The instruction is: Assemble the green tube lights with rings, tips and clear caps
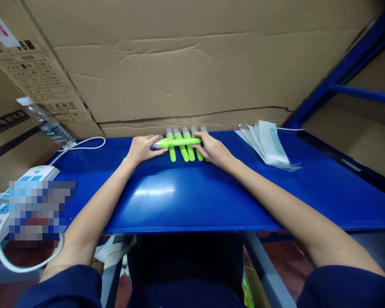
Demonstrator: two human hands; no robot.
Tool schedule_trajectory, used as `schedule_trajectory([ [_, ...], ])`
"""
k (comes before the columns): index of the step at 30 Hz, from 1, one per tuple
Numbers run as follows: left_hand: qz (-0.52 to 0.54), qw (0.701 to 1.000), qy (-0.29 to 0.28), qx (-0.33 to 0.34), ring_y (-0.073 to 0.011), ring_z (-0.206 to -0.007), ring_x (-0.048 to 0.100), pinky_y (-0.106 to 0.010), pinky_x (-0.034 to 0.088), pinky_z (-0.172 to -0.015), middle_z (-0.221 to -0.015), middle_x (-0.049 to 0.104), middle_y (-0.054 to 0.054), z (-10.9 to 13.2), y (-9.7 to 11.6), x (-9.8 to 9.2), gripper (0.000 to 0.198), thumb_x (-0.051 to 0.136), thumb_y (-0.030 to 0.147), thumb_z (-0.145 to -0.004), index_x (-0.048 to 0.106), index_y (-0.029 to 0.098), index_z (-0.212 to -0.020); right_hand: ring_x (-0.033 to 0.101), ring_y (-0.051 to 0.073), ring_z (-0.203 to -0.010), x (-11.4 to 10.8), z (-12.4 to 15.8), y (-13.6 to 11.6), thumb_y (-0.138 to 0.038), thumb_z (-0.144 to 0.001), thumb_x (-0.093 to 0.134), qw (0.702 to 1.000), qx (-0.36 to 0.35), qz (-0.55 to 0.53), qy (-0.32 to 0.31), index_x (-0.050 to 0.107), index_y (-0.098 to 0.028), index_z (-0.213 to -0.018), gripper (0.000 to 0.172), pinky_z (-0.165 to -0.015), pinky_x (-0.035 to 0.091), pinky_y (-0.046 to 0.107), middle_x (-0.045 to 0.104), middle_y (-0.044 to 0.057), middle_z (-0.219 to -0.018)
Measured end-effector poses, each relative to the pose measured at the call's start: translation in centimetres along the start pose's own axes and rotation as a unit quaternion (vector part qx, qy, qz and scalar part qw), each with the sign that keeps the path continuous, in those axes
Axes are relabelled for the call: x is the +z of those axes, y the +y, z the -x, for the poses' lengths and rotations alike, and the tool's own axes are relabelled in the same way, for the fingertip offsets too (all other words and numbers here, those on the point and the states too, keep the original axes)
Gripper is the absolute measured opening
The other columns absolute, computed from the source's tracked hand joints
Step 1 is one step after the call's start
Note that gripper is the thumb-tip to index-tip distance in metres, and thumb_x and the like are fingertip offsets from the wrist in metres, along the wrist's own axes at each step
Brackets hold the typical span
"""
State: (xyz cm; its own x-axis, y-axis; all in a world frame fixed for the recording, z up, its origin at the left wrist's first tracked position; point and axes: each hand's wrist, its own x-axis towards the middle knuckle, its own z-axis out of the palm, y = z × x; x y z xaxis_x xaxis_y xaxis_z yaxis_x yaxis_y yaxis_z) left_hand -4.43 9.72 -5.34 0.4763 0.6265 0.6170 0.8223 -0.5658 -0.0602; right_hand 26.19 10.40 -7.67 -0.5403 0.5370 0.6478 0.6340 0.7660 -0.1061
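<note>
A lime-green marker [182, 141] with a clear cap end and a yellow band is held level, crosswise above a row of several similar markers [173, 155]. The thumb and fingers of my left hand [143, 149] close around its capped end at the left. At the other end, my right hand [213, 149] pinches the green tip between thumb and fingers. The markers beneath lie side by side on the blue table [192, 192], clear ends toward the cardboard at the back. My right hand partly covers the rightmost ones.
White plastic packets [266, 143] lie to the right. At the left are a clear bottle [49, 124], leaning, a white power strip [35, 175] and a looped white cable [28, 269]. Cardboard [192, 77] walls the back; a blue metal frame [327, 85] rises on the right.
</note>
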Motion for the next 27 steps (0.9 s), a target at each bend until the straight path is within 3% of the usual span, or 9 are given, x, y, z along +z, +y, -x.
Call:
schedule_trajectory([
  [9,0.034,0.999,-0.001,-0.005,-0.0205,-0.075,0.072,-0.025,0.042,-0.063,-0.086,0.078,-0.005,0.2,0.3,-0.1,0.046,0.066,0.062,-0.081,0.073,0.021,-0.102,0.069,0.028,-0.094,0.3,0.7,0.0,-0.034,-0.104,0.045,0.999,-0.041,0.004,0.028,0.061,-0.013,-0.116,0.029,-0.085,0.057,0.039,0.070,0.016,-0.102],
  [17,0.047,0.999,0.017,-0.003,-0.0202,-0.066,0.071,-0.026,0.040,-0.060,-0.074,0.076,-0.005,0.6,-0.4,0.2,0.064,0.069,0.080,-0.069,0.074,0.022,-0.094,0.071,0.026,-0.084,1.2,1.2,-0.2,-0.035,-0.102,0.052,0.997,-0.067,0.033,0.035,0.066,-0.012,-0.111,0.028,-0.078,0.056,0.035,0.074,0.013,-0.095],
  [27,0.006,0.999,0.030,-0.011,-0.0208,-0.067,0.071,-0.026,0.035,-0.056,-0.072,0.075,-0.005,0.3,0.5,0.0,0.053,0.064,0.073,-0.077,0.072,0.022,-0.085,0.071,0.025,-0.084,1.1,1.3,-0.4,-0.033,-0.101,0.051,0.998,-0.043,0.018,0.044,0.066,-0.012,-0.114,0.029,-0.078,0.057,0.036,0.073,0.014,-0.094],
])
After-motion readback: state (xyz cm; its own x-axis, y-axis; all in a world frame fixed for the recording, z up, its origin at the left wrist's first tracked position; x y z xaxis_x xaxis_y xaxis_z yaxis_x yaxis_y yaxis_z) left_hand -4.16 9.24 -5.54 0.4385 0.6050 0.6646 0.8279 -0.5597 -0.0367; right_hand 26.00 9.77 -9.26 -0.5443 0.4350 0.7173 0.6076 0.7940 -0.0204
